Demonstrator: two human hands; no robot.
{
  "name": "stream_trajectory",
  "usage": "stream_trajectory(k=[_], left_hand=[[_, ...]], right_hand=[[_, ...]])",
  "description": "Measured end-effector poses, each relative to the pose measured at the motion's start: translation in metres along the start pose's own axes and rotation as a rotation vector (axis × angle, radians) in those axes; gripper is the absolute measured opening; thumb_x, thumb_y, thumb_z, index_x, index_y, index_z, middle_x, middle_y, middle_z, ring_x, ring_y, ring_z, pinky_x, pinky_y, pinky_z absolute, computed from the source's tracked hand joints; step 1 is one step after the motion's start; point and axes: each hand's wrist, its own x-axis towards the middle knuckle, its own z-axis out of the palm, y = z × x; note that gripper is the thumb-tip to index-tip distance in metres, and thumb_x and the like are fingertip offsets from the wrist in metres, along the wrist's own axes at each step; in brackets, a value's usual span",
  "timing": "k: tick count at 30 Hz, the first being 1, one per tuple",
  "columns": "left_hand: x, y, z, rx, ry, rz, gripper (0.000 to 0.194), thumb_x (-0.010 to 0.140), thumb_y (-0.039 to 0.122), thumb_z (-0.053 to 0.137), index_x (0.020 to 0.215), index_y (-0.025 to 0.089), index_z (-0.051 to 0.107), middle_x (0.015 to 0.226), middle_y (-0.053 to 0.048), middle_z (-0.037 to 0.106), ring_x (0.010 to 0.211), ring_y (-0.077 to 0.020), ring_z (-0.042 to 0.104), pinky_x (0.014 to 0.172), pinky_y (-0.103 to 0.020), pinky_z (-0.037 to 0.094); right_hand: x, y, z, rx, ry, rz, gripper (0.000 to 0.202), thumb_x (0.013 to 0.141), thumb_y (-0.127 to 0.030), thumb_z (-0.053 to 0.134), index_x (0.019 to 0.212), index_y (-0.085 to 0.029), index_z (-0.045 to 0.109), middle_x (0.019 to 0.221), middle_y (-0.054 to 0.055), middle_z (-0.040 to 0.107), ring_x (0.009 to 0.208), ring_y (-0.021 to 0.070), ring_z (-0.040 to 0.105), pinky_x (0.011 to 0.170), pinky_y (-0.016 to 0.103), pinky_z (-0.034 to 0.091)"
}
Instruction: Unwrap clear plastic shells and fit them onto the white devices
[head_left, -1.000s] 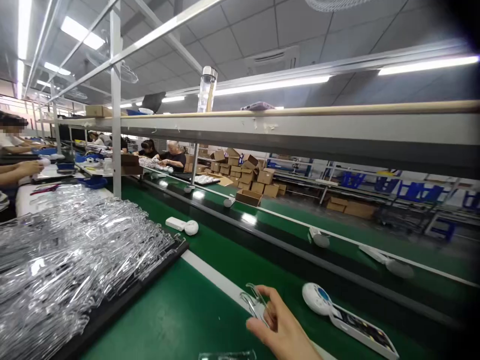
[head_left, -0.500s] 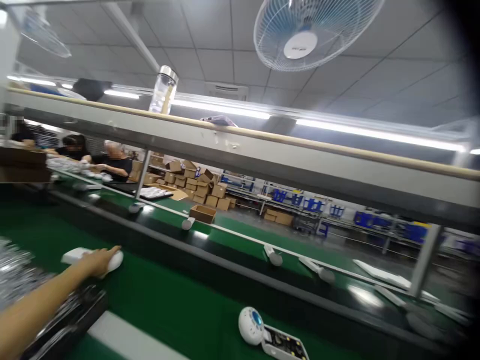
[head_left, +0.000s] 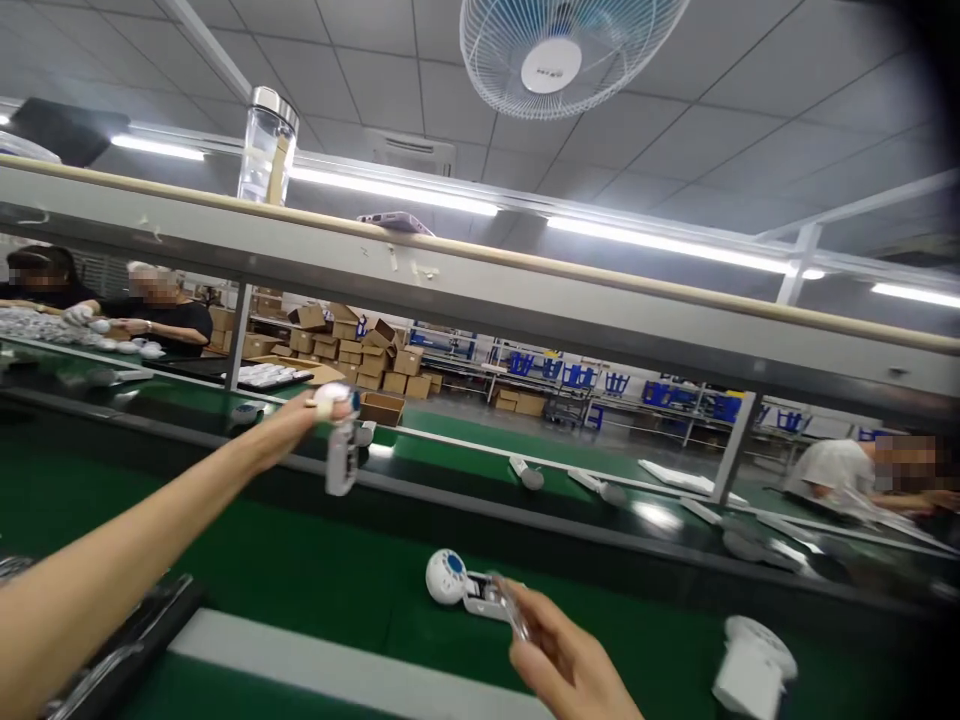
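Note:
My left hand (head_left: 319, 412) is raised out over the line, fingers closed on the round head of a white ball-headed device (head_left: 341, 462), whose oblong body hangs down. A second white ball-headed device (head_left: 448, 578) lies on the green belt (head_left: 315, 560), its blue round face up and its oblong body uncovered. My right hand (head_left: 566, 640) reaches in from the lower right, thumb and fingers pinching a thin, clear plastic-looking piece (head_left: 513, 608) at the end of that body. Another white device (head_left: 754, 665) sits farther right.
Beyond a dark divider, several white devices (head_left: 600, 487) lie on the far strip. A shelf (head_left: 525, 270) with a bottle (head_left: 268, 150) and a phone (head_left: 397, 222) crosses above. Co-workers (head_left: 161, 310) sit across. A dark tray (head_left: 127, 650) stands lower left.
My left hand has lifted its white device off the belt and carried it right and up. My right hand has come into view with the clear piece. The view has shifted right.

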Motion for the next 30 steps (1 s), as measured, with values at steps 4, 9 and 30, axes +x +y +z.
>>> stream_trajectory(k=[4, 9, 30], left_hand=[[-0.061, 0.066, 0.076, -0.886, -0.087, -0.090, 0.046, 0.069, 0.042, 0.068, 0.106, 0.016, 0.058, 0.098, -0.008, 0.066, 0.088, -0.0218, 0.061, 0.075, -0.031, 0.051], [-0.140, 0.100, 0.133, -1.388, -0.114, -0.254, 0.040, 0.066, 0.035, 0.076, 0.096, 0.012, 0.065, 0.096, -0.014, 0.069, 0.094, -0.0293, 0.063, 0.082, -0.041, 0.052], [-0.164, 0.117, 0.132, -1.460, 0.130, -0.445, 0.025, 0.081, 0.030, 0.062, 0.098, 0.012, 0.066, 0.101, -0.016, 0.067, 0.097, -0.0256, 0.063, 0.080, -0.033, 0.054]], right_hand=[[-0.016, -0.034, 0.007, -0.062, 0.051, -0.026, 0.059, 0.081, -0.054, 0.049, 0.131, -0.023, 0.051, 0.093, 0.007, 0.059, 0.081, 0.0200, 0.057, 0.072, 0.028, 0.049], [-0.053, -0.047, 0.016, -0.225, 0.204, -0.135, 0.054, 0.085, -0.052, 0.046, 0.135, -0.032, 0.045, 0.084, 0.002, 0.052, 0.070, 0.0165, 0.052, 0.064, 0.027, 0.048], [-0.058, -0.028, 0.075, -0.410, 0.258, -0.215, 0.057, 0.095, -0.051, 0.022, 0.147, -0.038, 0.004, 0.109, 0.007, 0.061, 0.067, 0.0206, 0.065, 0.051, 0.029, 0.051]])
